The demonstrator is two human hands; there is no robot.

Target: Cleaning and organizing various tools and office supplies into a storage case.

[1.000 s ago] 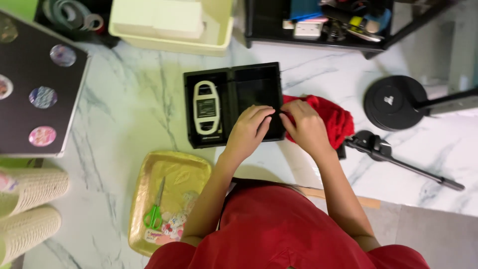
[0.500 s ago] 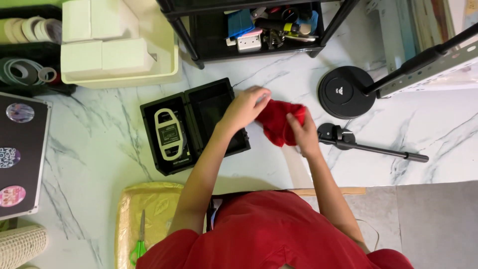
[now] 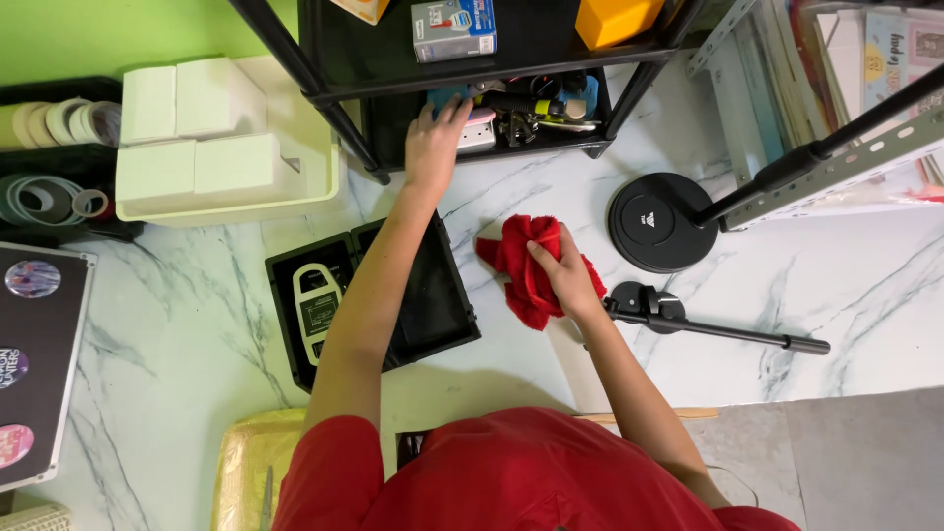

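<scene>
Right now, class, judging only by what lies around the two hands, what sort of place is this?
Probably a home craft or packing workspace: a white marble-patterned tabletop, rolls of tape at the left edge, and a black metal shelf crowded with small tools. The left hand reaches into that shelf; the right hand grips a crumpled red cloth.

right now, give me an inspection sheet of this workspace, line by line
surface: white marble-look table with grey veins.
job's things: red cloth bunched on the table; small items on the low black shelf.
clutter: open black case holding a white device; cream tray of pale blocks; yellow tray; round black stand base; black rod with clamp; tape rolls; dark board with round stickers.
grippers: left hand reaches into the shelf, fingers spread over the items; right hand grips the cloth.
cables: nothing seen.
surroundings: green wall; grey floor.
</scene>
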